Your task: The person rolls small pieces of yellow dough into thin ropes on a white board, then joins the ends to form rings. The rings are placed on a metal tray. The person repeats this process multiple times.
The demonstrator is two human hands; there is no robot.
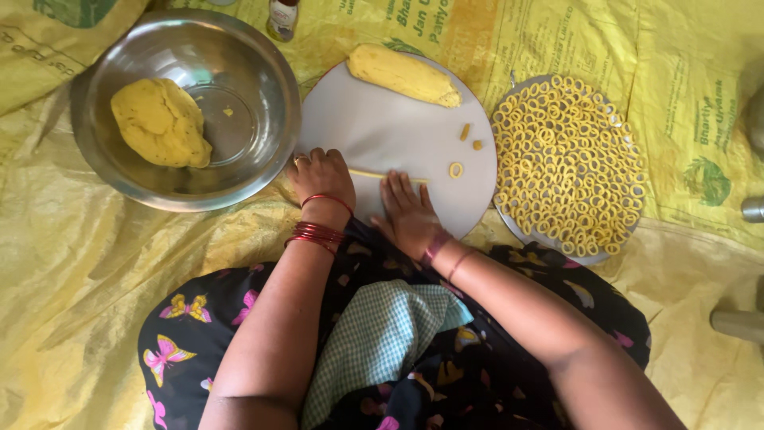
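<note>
Item: a thin rope of yellow dough (388,176), which lay across the near part of a round white board (382,127), running left to right between our two hands.

Left hand (322,177): knuckles up at the rope's left end, fingers curled down over it. We could not tell whether they pinched the dough or only pressed on it. Red bangles (317,234) sat on that wrist.

Right hand (410,213): flat and open, palm down on the board, fingertips resting on the rope near its middle; nothing was grasped.

On the same board: one small finished dough ring (455,170) just right of the rope's end, two short dough offcuts (469,137) a little farther up, and a thick log of dough (404,75) lying at the far edge.

Right of the board, touching or nearly touching its rim: a round tray (509,223) heaped with many yellow dough rings of the same kind.

Left of the board: a steel bowl (263,72) holding a large lump of dough (161,123) against its left wall, with a few crumbs on the bare bottom.

Beneath everything: yellow printed sacking (79,263) spread over the floor. A small bottle (282,17) stood at the top edge, beyond the bowl. In our lap lay a green checked cloth (382,338) over a dark butterfly-print garment (183,342).
</note>
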